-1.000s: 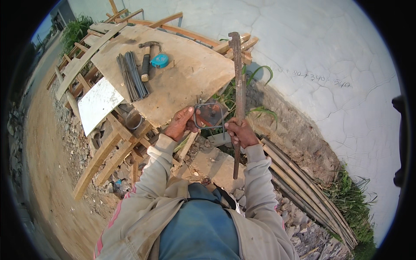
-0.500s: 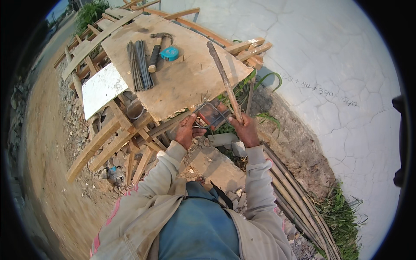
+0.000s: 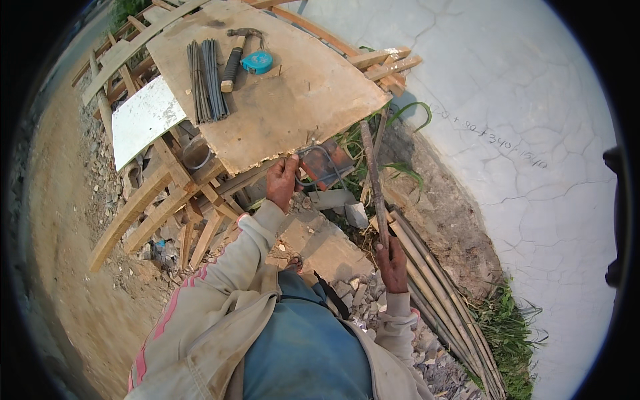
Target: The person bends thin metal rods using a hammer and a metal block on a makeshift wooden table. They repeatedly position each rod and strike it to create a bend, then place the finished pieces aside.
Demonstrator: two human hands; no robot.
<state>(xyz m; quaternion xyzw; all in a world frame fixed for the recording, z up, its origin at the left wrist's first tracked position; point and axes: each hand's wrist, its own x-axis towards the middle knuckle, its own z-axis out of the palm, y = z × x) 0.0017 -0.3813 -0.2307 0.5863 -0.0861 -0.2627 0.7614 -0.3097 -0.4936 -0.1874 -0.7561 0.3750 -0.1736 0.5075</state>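
Note:
My left hand (image 3: pixel 283 181) pinches a bent grey steel rod (image 3: pixel 327 155), shaped like a rebar stirrup, beside the near edge of a plywood board (image 3: pixel 300 100). Its loop hangs over a reddish-brown block-like piece whose kind I cannot make out. Lower and to the right, my right hand (image 3: pixel 392 264) is closed around the bottom end of a long wooden stick (image 3: pixel 374 177), which points away from me and stands clear of the rod. On the board lie a claw hammer (image 3: pixel 233 64), a turquoise tape measure (image 3: pixel 257 63) and bundled steel rods (image 3: pixel 208 83).
Timber beams (image 3: pixel 153 213) jut out under the board at left, near a white panel (image 3: pixel 147 120). Long poles (image 3: pixel 440 293) lie along the base of a cracked pale wall (image 3: pixel 520 220). Rubble (image 3: pixel 353 293) and grass (image 3: pixel 510 333) cover the ground nearby.
My right hand has drawn back toward me and down with the stick, away from the bent rod. My left hand stays at the board's edge, keeping hold of the rod.

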